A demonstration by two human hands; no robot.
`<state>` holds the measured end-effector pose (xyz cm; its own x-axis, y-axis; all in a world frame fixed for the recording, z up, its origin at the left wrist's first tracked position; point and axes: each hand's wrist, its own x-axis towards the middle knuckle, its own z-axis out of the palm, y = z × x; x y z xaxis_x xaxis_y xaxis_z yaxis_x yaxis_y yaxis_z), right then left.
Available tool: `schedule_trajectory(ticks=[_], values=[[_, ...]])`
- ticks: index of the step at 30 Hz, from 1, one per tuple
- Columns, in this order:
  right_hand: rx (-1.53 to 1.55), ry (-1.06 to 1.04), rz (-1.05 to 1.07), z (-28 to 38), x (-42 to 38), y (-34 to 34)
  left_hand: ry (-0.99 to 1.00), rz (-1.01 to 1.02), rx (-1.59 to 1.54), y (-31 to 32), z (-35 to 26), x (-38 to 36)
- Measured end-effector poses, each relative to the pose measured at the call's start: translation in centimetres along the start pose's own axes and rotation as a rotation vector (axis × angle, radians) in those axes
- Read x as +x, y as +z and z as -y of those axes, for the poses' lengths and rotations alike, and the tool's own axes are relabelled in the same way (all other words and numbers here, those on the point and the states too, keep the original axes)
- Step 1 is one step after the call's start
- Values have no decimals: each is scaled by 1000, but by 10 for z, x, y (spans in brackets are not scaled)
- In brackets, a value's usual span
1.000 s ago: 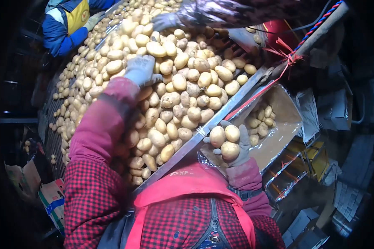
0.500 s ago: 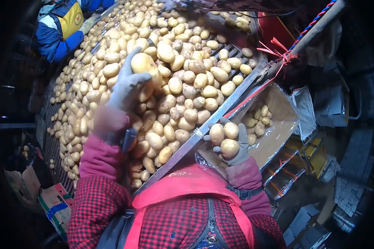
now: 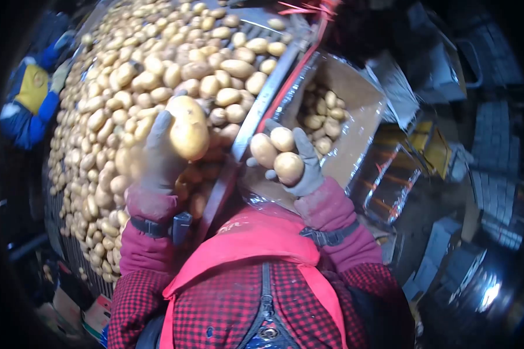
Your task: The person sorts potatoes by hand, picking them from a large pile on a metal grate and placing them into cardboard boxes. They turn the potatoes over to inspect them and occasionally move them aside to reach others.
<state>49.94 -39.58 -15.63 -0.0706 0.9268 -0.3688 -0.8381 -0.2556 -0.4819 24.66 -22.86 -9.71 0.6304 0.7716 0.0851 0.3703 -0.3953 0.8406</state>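
Observation:
My left hand (image 3: 160,148), in a grey glove, is closed round a large yellow potato (image 3: 188,128) held above the heap of potatoes (image 3: 108,116). Its outline is a little blurred. In my gloved right hand (image 3: 310,166) rest three smaller potatoes (image 3: 288,168), bunched together with the palm turned up. That hand is beside the near end of an open cardboard box (image 3: 355,119) with a plastic liner. Several potatoes (image 3: 326,116) lie inside the box. A metal rail (image 3: 262,104) runs between the heap and the box.
Another person in a blue and yellow jacket (image 3: 32,93) stands across the heap at the left. Red cord (image 3: 300,64) runs along the rail. A yellow crate (image 3: 431,148), white sacking (image 3: 393,87) and grey cartons (image 3: 439,244) are on the right.
My left hand has drawn the large potato back toward my body, nearer the rail. My right hand still holds its three potatoes. The view has shifted to the right.

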Motion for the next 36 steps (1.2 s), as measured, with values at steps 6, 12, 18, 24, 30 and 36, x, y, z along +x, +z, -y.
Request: schedule_trajectory(ticks=[6, 12, 18, 24, 30, 36], values=[[122, -65, -105, 9, -27, -41, -436, 117, -1191, 37, 7, -1], [155, -114, -494, 6, -48, -75, -542, -67, -1219, 57, -14, 9], [287, -135, -591, -3, -69, -85, -455, -67, -941, 89, -20, -1], [-59, 7, -427, -20, -84, -41, -604, 242, -1014, 115, -49, -8], [-76, -89, -132, -60, -65, -41, -575, 465, -505, 131, -57, -31], [50, -6, -166, -42, -79, -32, -581, 464, -549, 124, -44, -35]])
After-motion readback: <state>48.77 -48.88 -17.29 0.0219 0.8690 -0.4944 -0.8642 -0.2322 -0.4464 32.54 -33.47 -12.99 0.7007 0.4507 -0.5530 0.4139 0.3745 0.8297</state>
